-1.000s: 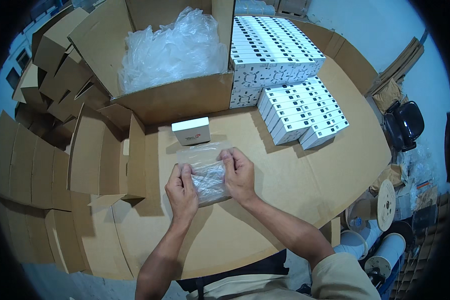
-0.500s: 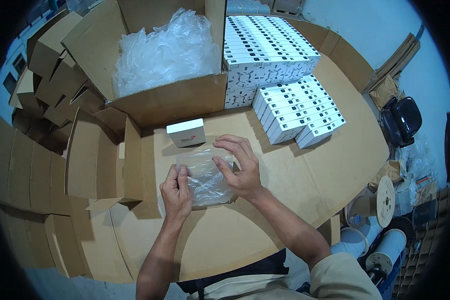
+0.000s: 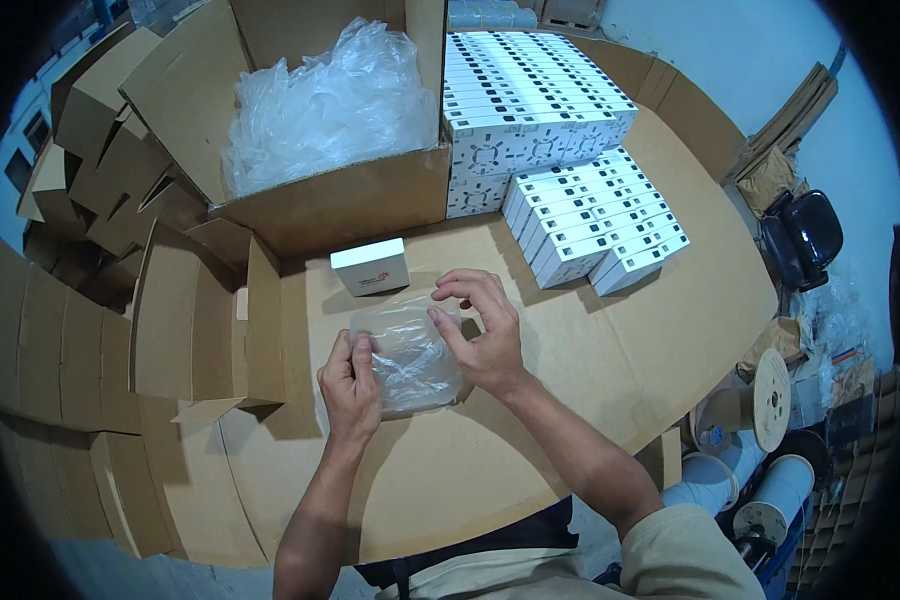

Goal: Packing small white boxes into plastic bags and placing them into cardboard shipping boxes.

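Note:
A clear plastic bag [image 3: 412, 368] lies nearly flat in front of me, above the cardboard-covered table [image 3: 490, 470]. My left hand [image 3: 352, 390] pinches its left edge between thumb and fingers. At the bag's upper right corner is my right hand [image 3: 482, 335], its fingers curved and its thumb held apart from them. Whether the right thumb touches the film is hard to tell. Just beyond the bag stands a small white box [image 3: 371, 268] with a red mark and dark print on its front.
Behind the white box, a large open carton [image 3: 340, 190] holds a heap of clear plastic bags [image 3: 330, 105]. Stacked white boxes [image 3: 540, 100] stand at the back right, with shorter rows [image 3: 600, 220] before them. An open empty carton [image 3: 210, 320] sits at left. Cable reels [image 3: 770, 400] are beyond the right edge.
My right thumb and fingers have shifted slightly at the bag's corner. The left hand keeps its hold, and the boxes stay put apart from a slight shift of the whole view.

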Demonstrator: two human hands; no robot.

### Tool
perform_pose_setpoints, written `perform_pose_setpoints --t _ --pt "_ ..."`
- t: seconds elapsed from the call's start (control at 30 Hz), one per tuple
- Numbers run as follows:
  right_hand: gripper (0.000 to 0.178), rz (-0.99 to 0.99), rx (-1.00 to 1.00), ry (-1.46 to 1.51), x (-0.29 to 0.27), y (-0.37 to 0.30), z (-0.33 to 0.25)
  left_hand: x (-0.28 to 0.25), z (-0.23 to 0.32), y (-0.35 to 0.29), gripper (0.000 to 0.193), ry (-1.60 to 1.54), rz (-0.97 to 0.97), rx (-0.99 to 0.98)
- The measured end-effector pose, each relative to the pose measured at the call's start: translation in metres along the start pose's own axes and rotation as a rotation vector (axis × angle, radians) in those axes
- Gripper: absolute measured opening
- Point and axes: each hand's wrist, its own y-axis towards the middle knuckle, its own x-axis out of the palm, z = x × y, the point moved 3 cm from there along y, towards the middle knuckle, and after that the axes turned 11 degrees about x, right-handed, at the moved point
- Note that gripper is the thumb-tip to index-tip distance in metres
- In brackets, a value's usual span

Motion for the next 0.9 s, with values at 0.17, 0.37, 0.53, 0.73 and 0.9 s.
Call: perform_pose_setpoints --t 0.17,0.37,0.53,0.73,0.9 --pt "0.017 -0.009 0.005 0.016 0.0 0.001 0.002 0.0 0.002 0.002 0.032 0.018 0.009 0.054" --pt "0.018 -0.106 -0.192 -0.109 -0.01 0.011 -0.013 -0.004 -0.001 0.004 0.034 0.102 0.005 -0.063" --pt "0.018 -0.214 -0.397 -0.246 -0.016 0.019 -0.023 -0.004 0.0 0.006 0.035 0.119 -0.034 -0.108" --pt "0.022 -0.32 -0.623 -0.433 -0.009 0.027 -0.031 -0.006 -0.006 0.007 0.035 0.068 -0.032 -0.06" --pt "0.024 -0.46 -0.532 -0.466 -0.002 0.036 -0.03 -0.006 -0.009 0.007 0.036 0.065 -0.034 -0.067"
